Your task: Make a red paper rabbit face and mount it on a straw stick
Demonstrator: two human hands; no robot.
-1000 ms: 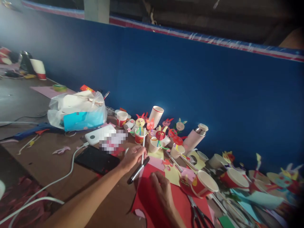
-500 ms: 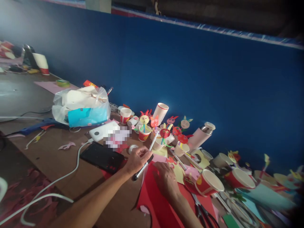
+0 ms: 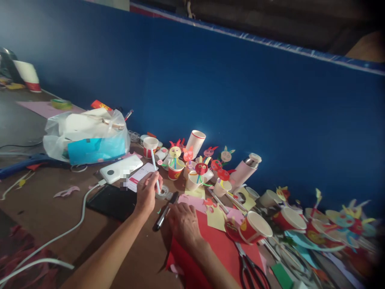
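Observation:
My left hand (image 3: 146, 193) is closed around a thin pale stick (image 3: 154, 162), which tilts upward above a clear tape roll (image 3: 163, 192). My right hand (image 3: 185, 221) lies palm down, fingers stretched out, over the left edge of the red paper (image 3: 200, 261). Just beside its fingertips a silver and black marker (image 3: 163, 216) rests on the brown table; whether they touch it I cannot tell. Pink and yellow paper scraps (image 3: 216, 218) lie beyond that hand. To its right are black-handled scissors (image 3: 251, 265) and a tipped red paper cup (image 3: 255, 227).
Paper cups with cut-out faces (image 3: 176, 168) stand along the blue wall, near a leaning pink flask (image 3: 245, 172). At left are a plastic bag (image 3: 87, 132), a white power bank (image 3: 120, 169), a phone (image 3: 141, 176) and a black tablet (image 3: 111, 202). A white cable (image 3: 60, 235) crosses the table.
My left hand has moved left with the pale stick, away from the marker. My right hand has slid left across the red paper, closer to the marker. The view has shifted right.

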